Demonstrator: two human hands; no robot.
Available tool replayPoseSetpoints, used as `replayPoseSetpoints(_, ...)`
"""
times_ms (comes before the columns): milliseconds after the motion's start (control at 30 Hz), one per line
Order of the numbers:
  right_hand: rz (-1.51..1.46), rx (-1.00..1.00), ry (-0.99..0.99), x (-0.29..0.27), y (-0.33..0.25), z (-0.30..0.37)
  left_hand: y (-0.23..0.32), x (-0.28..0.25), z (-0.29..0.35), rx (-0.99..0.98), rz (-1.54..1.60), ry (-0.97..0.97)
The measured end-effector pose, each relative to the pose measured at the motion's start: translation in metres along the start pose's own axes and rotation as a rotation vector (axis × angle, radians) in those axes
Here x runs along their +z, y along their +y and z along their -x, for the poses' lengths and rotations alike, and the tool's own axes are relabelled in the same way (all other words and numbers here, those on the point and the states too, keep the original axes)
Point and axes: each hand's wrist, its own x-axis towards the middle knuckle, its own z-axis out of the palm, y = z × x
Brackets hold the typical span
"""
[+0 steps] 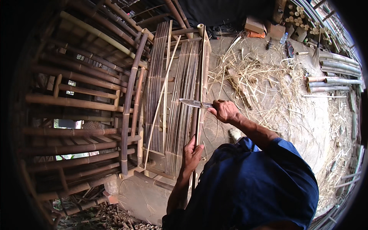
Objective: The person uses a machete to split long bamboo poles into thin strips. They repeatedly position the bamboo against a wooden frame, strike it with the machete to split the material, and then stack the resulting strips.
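Note:
My right hand [226,111] is closed around the handle of a knife [191,102]. Its long blade points left, lying across a narrow bamboo strip [198,122] close to my body. Lower down, my left hand [191,153] is wrapped round that strip, whose near end runs below the hand along my forearm. Just left of the strip, long split bamboo slats [180,88] lie side by side on a bamboo frame [157,154]. Another row of darker slats [154,88] rests farther left, with thin pale strips [157,109] between the two rows.
Stacked bamboo furniture frames [76,103] fill the left side. Pale shavings [264,84] litter the floor at right. Bamboo poles [333,80] lie along the right edge. At the back right are a cardboard box [255,25] and a plastic bottle [283,38].

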Motion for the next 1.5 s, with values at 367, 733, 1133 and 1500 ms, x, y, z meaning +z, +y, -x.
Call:
replayPoseSetpoints(367,0.112,0.111,-0.022,-0.002,0.038,-0.009,-0.004,-0.021,0.053,0.094,-0.304,-0.130)
replayPoseSetpoints(733,-0.124,0.368,0.305,-0.072,0.190,-0.077,0.015,-0.041,0.124,-0.199,-0.434,-0.106)
replayPoseSetpoints(1133,-1.293,0.389,0.207,-0.043,0.024,-0.049,0.016,-0.061,-0.010,-0.029,-0.711,0.061)
replayPoseSetpoints(1500,0.075,-0.192,0.106,-0.034,0.041,-0.016,0.021,0.026,-0.112,-0.003,-0.003,0.135)
